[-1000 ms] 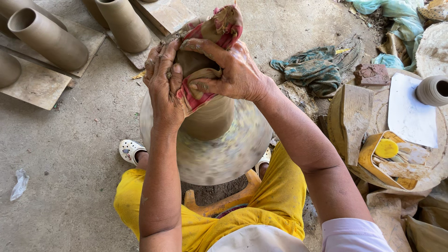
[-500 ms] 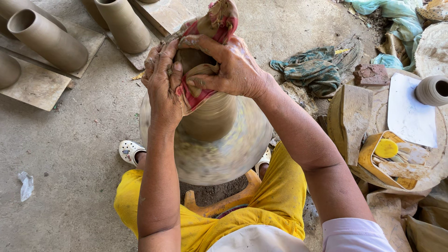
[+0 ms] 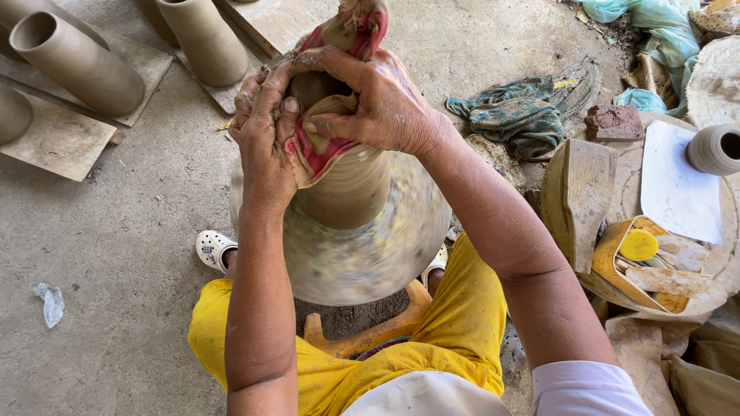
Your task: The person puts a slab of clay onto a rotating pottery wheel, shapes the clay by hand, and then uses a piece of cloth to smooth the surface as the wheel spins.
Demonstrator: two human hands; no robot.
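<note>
Clay-smeared hands meet at the mouth of a tall, wet brown clay vessel [image 3: 351,189] that stands on a round potter's wheel [image 3: 362,254], whose surface is blurred, near the middle of the scene. The left hand [image 3: 262,135] is cupped against the left side of the vessel's rim, fingers close together and curled over the edge. The right hand [image 3: 378,100] lies over the top from the right, fingers bent and pressed together, pinching a red-striped, clay-soaked cloth [image 3: 327,142] against the rim; one end of the cloth sticks up beyond the hands at the far side, the other hangs down the vessel's near wall. Both hands touch the cloth and the clay.

Far left, several plain grey-brown clay cylinders [image 3: 73,62] lie and stand on flat boards [image 3: 58,139] on the concrete floor. Right of the wheel, a crumpled green rag [image 3: 520,115] lies on the ground, with a reddish-brown block [image 3: 613,122] just beyond it. Farther right are a wooden slab [image 3: 586,192], a white sheet [image 3: 678,189], a small grey pot [image 3: 713,148], and an orange tray [image 3: 609,258] holding a yellow round sponge [image 3: 638,245]. Near the wheel's left edge, a white clog [image 3: 214,248] shows beside yellow shorts [image 3: 455,339].
</note>
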